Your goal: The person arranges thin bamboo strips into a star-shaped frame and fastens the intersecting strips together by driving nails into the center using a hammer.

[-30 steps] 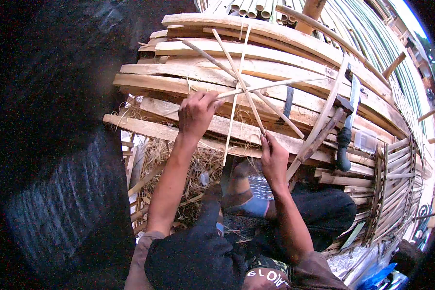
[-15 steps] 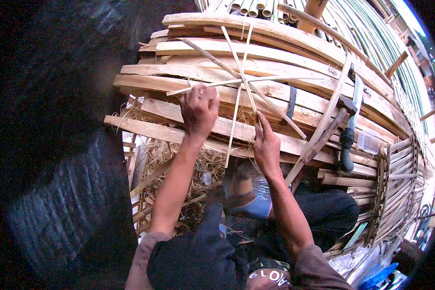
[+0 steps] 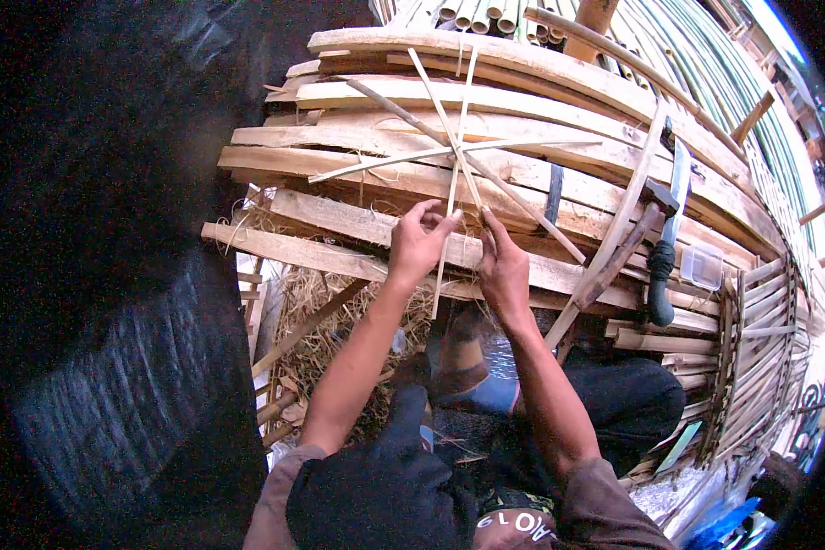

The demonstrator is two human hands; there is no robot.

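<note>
Several thin strips cross over the wooden slats. My right hand (image 3: 504,266) pinches the lower end of a slanting strip (image 3: 438,108). Beside it, my left hand (image 3: 417,240) has its fingertips at a near-upright strip (image 3: 461,128); whether they grip it is hard to tell. A long, slightly curved strip (image 3: 367,164) lies across both, with neither hand on it. Underneath, a darker stick (image 3: 532,213) runs diagonally down to the right.
A machete (image 3: 661,275) and a hammer (image 3: 655,197) lie at the right, near a clear plastic box (image 3: 701,266). Wooden slats (image 3: 541,78) form the surface. Shavings (image 3: 325,316) fill the space below. Bamboo poles (image 3: 706,82) stand behind, and a dark sheet (image 3: 128,367) covers the left.
My left hand has let go of the crosswise strip and moved right and down to the near-upright strip. My right hand has shifted slightly left and up, still on the slanting strip.
</note>
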